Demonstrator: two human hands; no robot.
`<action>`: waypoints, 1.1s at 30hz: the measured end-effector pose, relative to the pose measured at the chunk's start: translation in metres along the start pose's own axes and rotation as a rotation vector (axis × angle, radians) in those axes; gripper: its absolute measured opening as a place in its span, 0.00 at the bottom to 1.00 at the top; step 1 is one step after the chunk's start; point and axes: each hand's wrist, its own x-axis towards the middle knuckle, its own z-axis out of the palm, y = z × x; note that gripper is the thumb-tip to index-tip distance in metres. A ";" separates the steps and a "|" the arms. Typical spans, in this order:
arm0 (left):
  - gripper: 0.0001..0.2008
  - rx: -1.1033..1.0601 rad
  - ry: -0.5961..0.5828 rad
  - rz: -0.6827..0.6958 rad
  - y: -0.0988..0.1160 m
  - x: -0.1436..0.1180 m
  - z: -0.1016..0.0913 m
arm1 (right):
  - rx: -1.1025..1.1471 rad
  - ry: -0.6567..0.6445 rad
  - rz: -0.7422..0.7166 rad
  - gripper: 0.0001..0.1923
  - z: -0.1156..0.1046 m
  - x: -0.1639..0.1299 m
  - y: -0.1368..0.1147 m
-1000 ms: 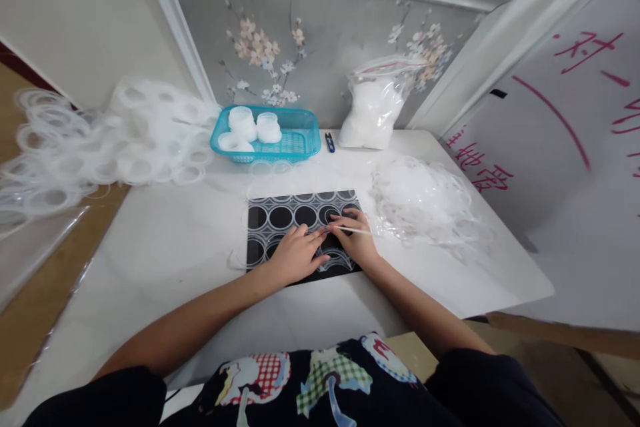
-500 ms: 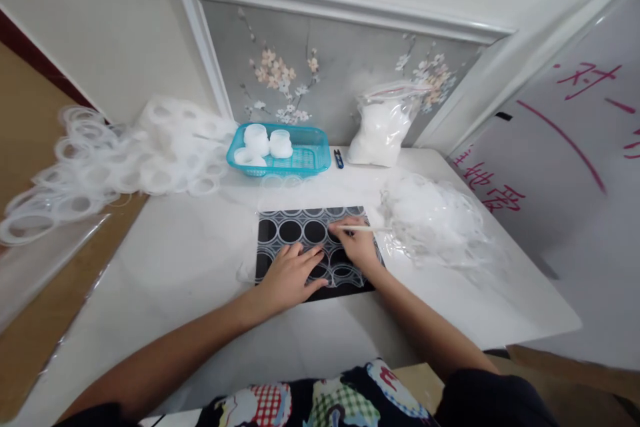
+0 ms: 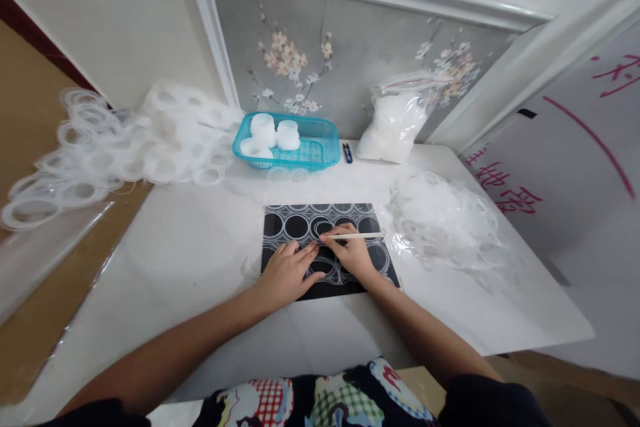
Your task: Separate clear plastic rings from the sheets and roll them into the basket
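Observation:
A black sheet [image 3: 330,290] lies on the white table, overlaid with clear film [image 3: 280,210] patterned with pale rings. My left hand [image 3: 287,270] rests on its lower left part, fingers spread and pressing down. A thin white stick [image 3: 367,235] is gripped in my right hand [image 3: 353,253], pointing right over the sheet. Just beyond those right fingertips a pale ring [image 3: 319,225] appears slightly raised or shifted inside its circle; whether the fingers also pinch it I cannot tell.
Loose translucent rings [image 3: 165,163] are heaped at the left, and tangled clear scraps [image 3: 445,220] at the right. Behind stand a blue basket [image 3: 327,159] with stacked white rings [image 3: 263,130], small blue snips [image 3: 347,153] and a clear bag [image 3: 395,123] of white material.
My right hand has moved a little left and toward me, with the stick. A ring now shows displaced near its fingertips. My left hand stays on the sheet; the camera view has shifted.

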 end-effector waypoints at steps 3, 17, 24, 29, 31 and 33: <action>0.24 -0.021 -0.002 0.005 0.000 -0.002 0.001 | -0.022 0.002 -0.003 0.10 -0.001 0.000 0.000; 0.25 -0.121 -0.031 -0.027 0.001 -0.004 0.002 | -0.400 0.171 -0.183 0.09 -0.039 0.030 0.012; 0.29 -0.013 0.009 -0.017 0.003 -0.012 -0.008 | -0.098 0.288 -0.058 0.11 -0.032 0.058 -0.014; 0.29 0.161 0.001 -0.121 0.005 -0.014 -0.016 | 0.149 -0.067 0.039 0.11 0.028 0.023 -0.030; 0.28 0.193 0.001 -0.114 0.005 -0.014 -0.015 | 0.166 -0.071 0.043 0.10 0.035 0.018 -0.026; 0.26 0.221 0.023 -0.094 0.006 -0.014 -0.012 | 0.152 -0.083 0.027 0.09 0.035 0.018 -0.022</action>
